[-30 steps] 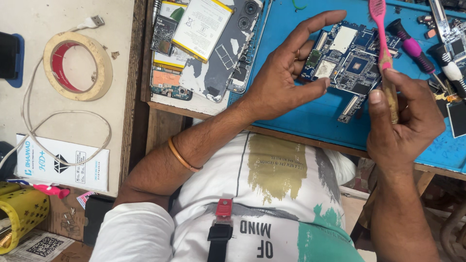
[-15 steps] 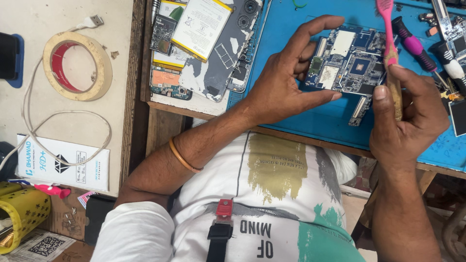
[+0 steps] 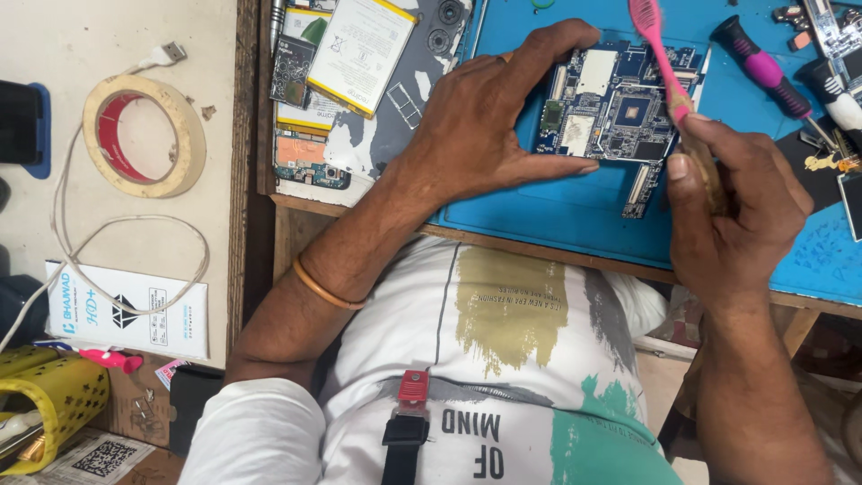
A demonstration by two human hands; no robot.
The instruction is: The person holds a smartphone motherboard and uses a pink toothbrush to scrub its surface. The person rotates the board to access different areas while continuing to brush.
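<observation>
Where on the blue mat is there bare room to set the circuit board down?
Bare blue silicone mat runs along its near edge, below the left hand and blue circuit board. The far right corner is crowded with a pink-handled screwdriver and parts.

Bright, even light, soft shadows, sharp focus throughout.

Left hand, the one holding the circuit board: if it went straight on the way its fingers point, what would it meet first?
Probably the pink brush, which the right hand holds just beyond the circuit board gripped by the left hand; depth is unclear.
</observation>
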